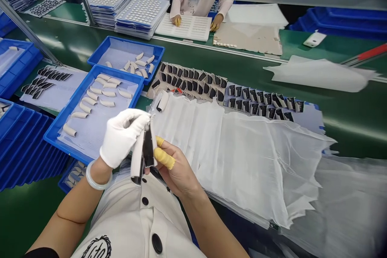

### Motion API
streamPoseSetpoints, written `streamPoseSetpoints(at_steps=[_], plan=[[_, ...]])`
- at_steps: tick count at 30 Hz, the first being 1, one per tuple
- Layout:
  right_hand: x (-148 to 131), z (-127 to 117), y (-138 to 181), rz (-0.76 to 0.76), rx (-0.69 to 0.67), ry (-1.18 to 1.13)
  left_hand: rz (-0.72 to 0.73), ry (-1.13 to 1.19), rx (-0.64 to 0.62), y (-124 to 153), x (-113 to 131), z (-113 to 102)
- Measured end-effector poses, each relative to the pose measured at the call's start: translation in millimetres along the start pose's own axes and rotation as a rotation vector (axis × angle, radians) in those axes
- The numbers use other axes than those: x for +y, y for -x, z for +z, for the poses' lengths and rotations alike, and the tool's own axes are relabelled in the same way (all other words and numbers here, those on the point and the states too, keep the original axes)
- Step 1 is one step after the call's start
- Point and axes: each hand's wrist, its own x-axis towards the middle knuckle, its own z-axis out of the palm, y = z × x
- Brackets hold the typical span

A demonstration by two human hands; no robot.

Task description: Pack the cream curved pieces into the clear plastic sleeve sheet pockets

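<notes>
My left hand [122, 137], in a white glove, pinches the top end of a curved pale shell piece [137, 155] with a dark inside, hanging lengthwise in front of my apron. Right against it is a black strip with a pale edge [148, 147], held between the fingers of my right hand [178, 167], whose thumb and a finger wear yellow finger cots. The two pieces touch or overlap near the top; how they meet is hidden by the glove. Another pale shell piece [163, 101] lies on the translucent sheets just beyond my hands.
Blue trays [81, 151] of pale curved pieces stand at left. Beyond the white film sheets [248, 161] lie rows of black pieces on cardboard [193, 73] and a blue-edged sheet [311, 115]. Across the bench, a person's hands [177, 20] touch a white tray [193, 28].
</notes>
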Motion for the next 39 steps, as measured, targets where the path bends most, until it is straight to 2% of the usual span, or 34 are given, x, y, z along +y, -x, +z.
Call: streamPoseSetpoints(at_steps=[2, 7, 11, 13, 15, 19, 21, 24, 27, 31, 39], plan=[[0, 2, 2, -0.017, 0.043, 0.030, 0.076, -0.100, 0.076, 3, -1, 1], [1, 8, 4, -0.077, 0.186, 0.111, 0.358, -0.332, 0.115, 1, -8, -3], [3, 10, 0, -0.019, 0.142, 0.126, 0.519, -0.470, 0.162, -2, -14, -1], [4, 8, -2, -0.009, 0.128, 0.110, 0.545, -0.473, 0.157, -2, -15, 1], [5, 4, -2, -0.001, 0.113, 0.063, 0.482, -0.375, 0.137, -3, -14, 2], [5, -2, -2, -0.002, -0.009, -0.108, 0.041, 0.046, 0.030, -4, -10, -3], [4, -2, -3, -0.020, -0.048, -0.143, -0.091, 0.165, -0.067, -4, -8, -7], [3, -1, -4, -0.027, -0.027, -0.104, -0.046, 0.119, -0.146, -3, -4, -9], [5, 0, -3, -0.041, 0.011, -0.011, -0.013, 0.034, -0.099, 0, 0, -7], [6, 0, -1, -0.055, 0.019, 0.095, -0.058, 0.045, -0.019, 0, 3, -6], [0, 6, 0, -0.047, 0.007, 0.029, -0.153, 0.150, -0.082, 0, 1, -10]])
